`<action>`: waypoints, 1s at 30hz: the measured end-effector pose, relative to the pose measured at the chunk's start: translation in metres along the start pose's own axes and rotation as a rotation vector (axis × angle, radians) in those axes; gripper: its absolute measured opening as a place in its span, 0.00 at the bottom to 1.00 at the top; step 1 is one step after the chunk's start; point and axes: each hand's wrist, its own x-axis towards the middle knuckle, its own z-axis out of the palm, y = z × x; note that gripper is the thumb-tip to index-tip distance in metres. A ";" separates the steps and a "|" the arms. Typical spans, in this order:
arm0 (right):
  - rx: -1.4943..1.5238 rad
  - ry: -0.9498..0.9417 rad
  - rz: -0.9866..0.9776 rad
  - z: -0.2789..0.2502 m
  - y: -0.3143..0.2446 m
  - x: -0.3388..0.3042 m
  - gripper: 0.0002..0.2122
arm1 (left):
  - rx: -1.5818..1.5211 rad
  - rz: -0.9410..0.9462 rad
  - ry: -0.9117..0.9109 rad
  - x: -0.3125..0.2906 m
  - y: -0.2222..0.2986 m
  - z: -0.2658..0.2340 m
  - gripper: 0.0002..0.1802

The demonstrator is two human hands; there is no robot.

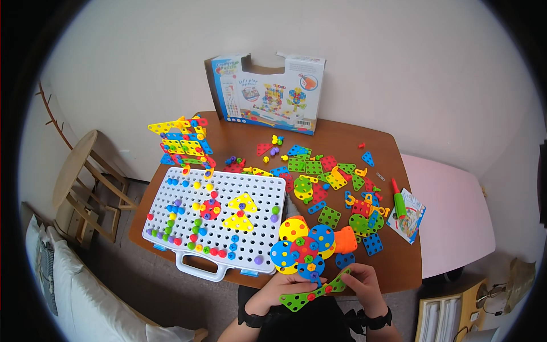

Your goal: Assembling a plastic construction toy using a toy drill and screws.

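Observation:
Close to my body at the table's front edge is a flower-shaped build of perforated yellow, blue and red discs [303,249], bolted together. Below it, two green triangular plates [294,300] form a leaf-like strip with red bolts in it. My left hand [279,289] is closed around the stem area where the strip meets the flower; its fingertips are partly hidden. The right end of the green strip is pinched in my right hand [364,286], thumb on top. An orange plastic piece [345,240], perhaps a toy drill, lies partly behind the flower.
A white pegboard case [259,228] with colored bolts and plates lies left, a built colored structure [183,145] standing at its back. Loose plates [329,216] and bolts cover the right side. Beyond are a green-red screwdriver [397,199], a leaflet [408,219] and a cardboard box [268,94].

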 end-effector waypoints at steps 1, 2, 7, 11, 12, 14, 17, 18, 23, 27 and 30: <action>0.001 0.000 -0.001 -0.001 0.001 0.000 0.04 | 0.001 0.000 0.001 0.000 0.000 0.000 0.10; 0.002 -0.003 0.001 -0.001 0.001 0.000 0.04 | -0.016 0.009 -0.014 0.000 -0.001 0.000 0.10; 0.040 -0.014 -0.013 -0.006 0.005 -0.001 0.03 | 0.059 0.032 -0.011 0.001 -0.001 -0.002 0.09; 0.054 -0.030 -0.023 -0.008 0.007 -0.001 0.03 | 0.006 0.066 -0.043 0.000 -0.004 -0.001 0.09; 0.066 -0.040 -0.025 -0.008 0.006 -0.002 0.03 | 0.030 0.086 -0.058 -0.001 -0.004 -0.001 0.09; 0.065 -0.039 -0.021 -0.007 0.004 -0.002 0.03 | 0.043 0.090 -0.063 0.000 -0.005 -0.002 0.09; 0.066 -0.047 -0.016 -0.009 0.006 -0.002 0.03 | 0.102 0.110 -0.080 0.000 -0.001 -0.002 0.10; 0.067 -0.055 -0.017 -0.009 0.007 -0.002 0.03 | 0.147 0.125 -0.093 0.000 0.000 -0.001 0.10; 0.033 -0.044 -0.020 -0.007 0.004 -0.002 0.04 | 0.075 0.134 -0.088 0.000 -0.003 -0.001 0.10; 0.018 -0.045 -0.016 -0.007 0.002 -0.002 0.04 | 0.089 0.116 -0.079 0.000 -0.002 0.000 0.10; 0.028 -0.045 -0.008 -0.007 0.002 -0.002 0.04 | 0.106 0.120 -0.079 0.000 -0.002 0.000 0.10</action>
